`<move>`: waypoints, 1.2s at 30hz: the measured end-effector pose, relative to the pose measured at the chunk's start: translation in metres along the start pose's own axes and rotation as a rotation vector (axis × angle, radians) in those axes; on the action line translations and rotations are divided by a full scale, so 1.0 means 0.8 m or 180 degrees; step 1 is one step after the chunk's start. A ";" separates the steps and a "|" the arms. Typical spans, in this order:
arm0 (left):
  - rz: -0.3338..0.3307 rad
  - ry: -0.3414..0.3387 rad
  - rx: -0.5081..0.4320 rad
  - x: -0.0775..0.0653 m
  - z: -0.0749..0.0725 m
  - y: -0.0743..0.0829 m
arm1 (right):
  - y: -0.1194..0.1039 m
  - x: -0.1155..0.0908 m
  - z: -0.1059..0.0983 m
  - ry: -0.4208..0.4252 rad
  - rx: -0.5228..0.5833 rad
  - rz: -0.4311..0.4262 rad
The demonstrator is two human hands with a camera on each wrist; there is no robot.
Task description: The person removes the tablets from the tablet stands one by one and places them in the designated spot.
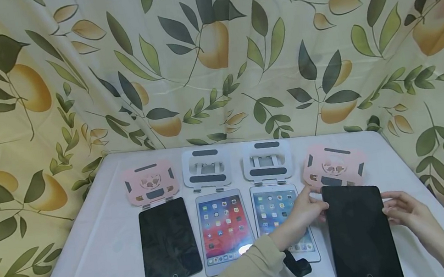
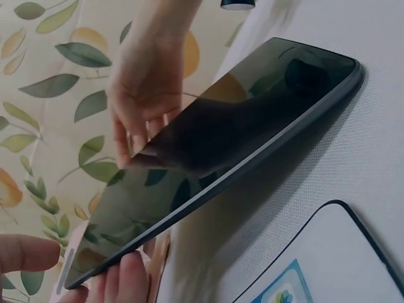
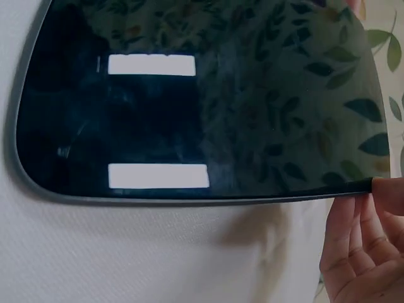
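Note:
Both hands hold a black tablet [image 1: 360, 237] with a dark screen, at the right of the table. My left hand [image 1: 311, 206] grips its upper left edge, fingers curled under the rim in the left wrist view. On the opposite edge, my right hand [image 1: 407, 210] pinches the tablet between thumb and fingers, as the right wrist view shows close up. The tablet's upper end is raised and its lower end sits at the white cloth. Directly behind it is a pink folding stand [image 1: 333, 165], partly covered by the tablet's top.
To the left lie a white tablet [image 1: 271, 204] with a lit screen, another lit white tablet [image 1: 227, 230] and a dark black tablet [image 1: 170, 246]. Behind them are two white stands [image 1: 206, 168] and a pink stand [image 1: 151, 182]. A black strap [image 1: 297, 265] hangs by the left wrist.

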State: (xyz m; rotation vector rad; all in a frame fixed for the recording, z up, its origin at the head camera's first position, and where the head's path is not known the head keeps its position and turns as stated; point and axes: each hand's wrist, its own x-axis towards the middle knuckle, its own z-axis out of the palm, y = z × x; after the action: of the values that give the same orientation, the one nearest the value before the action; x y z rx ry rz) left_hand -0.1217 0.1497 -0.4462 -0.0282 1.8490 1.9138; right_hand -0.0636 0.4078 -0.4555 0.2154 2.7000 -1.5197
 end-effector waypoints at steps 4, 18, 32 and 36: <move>-0.0159 -0.0136 -0.0107 -0.004 -0.004 0.001 | 0.002 0.000 0.003 -0.0036 -0.0058 0.0147; -0.0535 -0.0400 0.0081 -0.006 -0.012 -0.007 | -0.001 0.006 0.012 -0.0356 -0.0432 0.0645; -0.0495 -0.0413 0.0181 -0.006 -0.009 -0.008 | -0.006 0.010 0.021 -0.0501 -0.0721 0.0718; -0.0408 -0.0338 0.0314 -0.008 -0.004 -0.009 | -0.006 0.009 0.021 -0.0474 -0.0688 0.0719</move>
State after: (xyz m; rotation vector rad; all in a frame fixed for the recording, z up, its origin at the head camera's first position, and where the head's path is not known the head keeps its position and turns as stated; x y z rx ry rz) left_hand -0.1144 0.1440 -0.4506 -0.0122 1.8230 1.7032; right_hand -0.0723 0.3919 -0.4613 0.3684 2.5928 -1.1283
